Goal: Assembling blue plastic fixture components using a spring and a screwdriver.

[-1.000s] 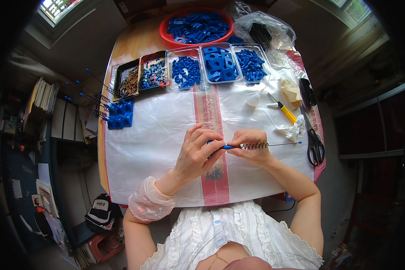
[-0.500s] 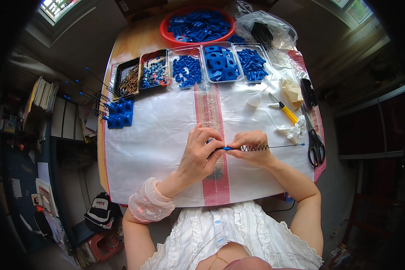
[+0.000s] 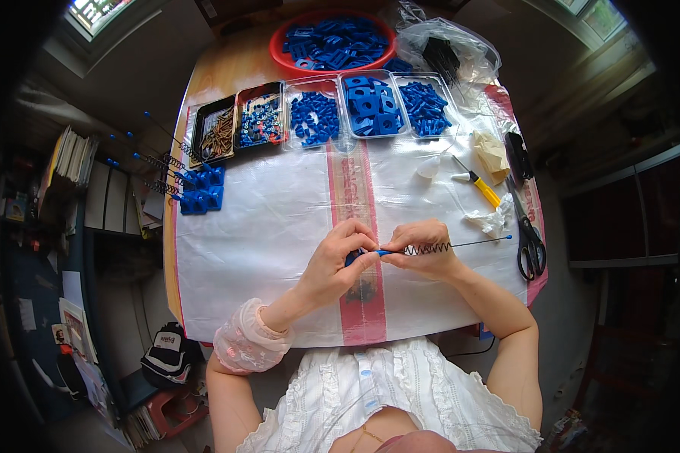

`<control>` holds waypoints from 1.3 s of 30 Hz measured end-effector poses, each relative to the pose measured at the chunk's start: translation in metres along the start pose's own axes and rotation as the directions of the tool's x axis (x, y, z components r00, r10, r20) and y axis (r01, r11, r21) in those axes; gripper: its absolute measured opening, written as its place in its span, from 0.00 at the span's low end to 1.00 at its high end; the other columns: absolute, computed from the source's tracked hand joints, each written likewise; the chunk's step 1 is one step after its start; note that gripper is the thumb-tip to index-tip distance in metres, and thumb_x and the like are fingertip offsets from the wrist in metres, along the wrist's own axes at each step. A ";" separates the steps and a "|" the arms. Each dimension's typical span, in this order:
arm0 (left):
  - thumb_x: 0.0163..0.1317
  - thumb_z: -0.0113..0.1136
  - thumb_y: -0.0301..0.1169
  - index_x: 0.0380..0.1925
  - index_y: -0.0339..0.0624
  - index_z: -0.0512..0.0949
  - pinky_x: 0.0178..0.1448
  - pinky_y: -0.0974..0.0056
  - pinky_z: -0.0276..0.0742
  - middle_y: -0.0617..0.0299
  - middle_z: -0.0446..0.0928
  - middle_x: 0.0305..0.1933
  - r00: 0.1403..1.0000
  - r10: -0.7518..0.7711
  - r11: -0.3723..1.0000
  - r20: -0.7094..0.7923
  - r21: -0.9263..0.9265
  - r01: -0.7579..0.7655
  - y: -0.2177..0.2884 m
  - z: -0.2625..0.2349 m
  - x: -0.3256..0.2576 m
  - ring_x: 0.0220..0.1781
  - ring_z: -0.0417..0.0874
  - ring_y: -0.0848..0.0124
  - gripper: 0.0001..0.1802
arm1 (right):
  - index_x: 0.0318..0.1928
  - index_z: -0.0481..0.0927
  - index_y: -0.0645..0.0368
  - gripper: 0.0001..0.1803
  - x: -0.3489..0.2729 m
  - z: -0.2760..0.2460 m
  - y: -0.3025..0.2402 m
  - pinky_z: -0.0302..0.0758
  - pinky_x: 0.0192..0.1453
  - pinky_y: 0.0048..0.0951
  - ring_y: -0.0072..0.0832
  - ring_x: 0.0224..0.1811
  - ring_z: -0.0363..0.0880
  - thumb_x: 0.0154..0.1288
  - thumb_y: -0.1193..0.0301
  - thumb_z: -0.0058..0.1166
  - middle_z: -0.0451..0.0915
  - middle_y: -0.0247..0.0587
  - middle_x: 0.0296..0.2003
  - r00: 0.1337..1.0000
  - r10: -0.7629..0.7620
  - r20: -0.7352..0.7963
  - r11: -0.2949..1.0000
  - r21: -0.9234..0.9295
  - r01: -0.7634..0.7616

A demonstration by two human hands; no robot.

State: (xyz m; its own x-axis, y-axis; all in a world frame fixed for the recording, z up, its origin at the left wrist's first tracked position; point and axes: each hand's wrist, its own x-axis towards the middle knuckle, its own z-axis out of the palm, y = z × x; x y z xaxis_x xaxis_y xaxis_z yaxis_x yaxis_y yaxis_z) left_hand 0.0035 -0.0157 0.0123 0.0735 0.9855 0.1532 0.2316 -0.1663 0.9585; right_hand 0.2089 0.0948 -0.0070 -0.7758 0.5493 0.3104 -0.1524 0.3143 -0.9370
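Over the middle of the table, both hands meet at a small blue plastic part [image 3: 350,258]. My left hand [image 3: 331,260] is closed on it, thumb and fingers pinching, so most of its shape is hidden. Closed around a black coil spring [image 3: 433,248] is my right hand [image 3: 421,240], its fingertips against the blue part's right end. A thin rod [image 3: 480,242] sticks out of the spring to the right and ends in a blue tip. Finished-looking assemblies of blue blocks [image 3: 202,191], with springs and blue-tipped rods, stand at the table's left edge.
Along the back sit trays of brass-coloured screws [image 3: 219,137], small mixed fittings [image 3: 260,123] and blue plastic parts [image 3: 372,104]. Behind them is a red basin [image 3: 278,60] heaped with blue pieces. A yellow-handled tool [image 3: 483,189], crumpled paper [image 3: 491,219] and black scissors [image 3: 531,245] lie at right.
My left hand's fingers have shifted slightly down and curled closer around the blue part. The rod's blue tip has risen a little.
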 end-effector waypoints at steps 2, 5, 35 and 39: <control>0.67 0.64 0.28 0.39 0.35 0.82 0.44 0.69 0.68 0.62 0.74 0.44 0.998 -0.061 0.996 0.016 -0.063 0.062 0.000 0.000 -0.001 0.41 0.73 0.73 0.07 | 0.37 0.90 0.63 0.08 0.000 0.000 0.000 0.73 0.31 0.23 0.21 0.26 0.80 0.56 0.83 0.70 0.86 0.38 0.28 1.000 0.001 0.002 1.000 -0.003 -0.001; 0.68 0.64 0.30 0.40 0.35 0.83 0.45 0.70 0.67 0.65 0.74 0.45 0.995 -0.087 0.991 0.039 -0.102 0.091 -0.003 0.000 -0.002 0.41 0.73 0.76 0.08 | 0.36 0.89 0.63 0.07 0.001 0.001 0.000 0.73 0.30 0.23 0.21 0.26 0.80 0.56 0.83 0.70 0.86 0.38 0.27 1.000 -0.001 0.007 1.000 -0.009 0.001; 0.73 0.63 0.37 0.47 0.37 0.84 0.51 0.68 0.77 0.63 0.84 0.43 0.789 -0.385 0.533 0.480 -0.582 0.614 -0.010 -0.008 0.001 0.45 0.82 0.77 0.14 | 0.35 0.89 0.64 0.06 -0.002 0.001 -0.001 0.74 0.31 0.23 0.21 0.26 0.81 0.57 0.81 0.72 0.86 0.38 0.26 0.997 0.026 0.069 0.998 0.060 -0.030; 0.68 0.67 0.33 0.41 0.38 0.83 0.46 0.64 0.77 0.61 0.82 0.39 0.941 -0.281 0.922 0.190 -0.218 0.319 0.007 -0.011 0.004 0.41 0.82 0.72 0.09 | 0.35 0.89 0.64 0.05 -0.001 0.003 -0.001 0.74 0.30 0.22 0.18 0.26 0.80 0.57 0.80 0.72 0.85 0.36 0.25 0.997 0.067 -0.034 0.997 -0.036 -0.068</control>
State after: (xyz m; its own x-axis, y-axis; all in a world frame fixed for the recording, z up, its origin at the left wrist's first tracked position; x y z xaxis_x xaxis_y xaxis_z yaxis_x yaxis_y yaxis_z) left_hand -0.0056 -0.0128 0.0219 0.1884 0.9672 -0.1705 0.0259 0.1687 0.9853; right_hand 0.2083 0.0913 -0.0065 -0.7630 0.5951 0.2523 -0.0768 0.3041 -0.9495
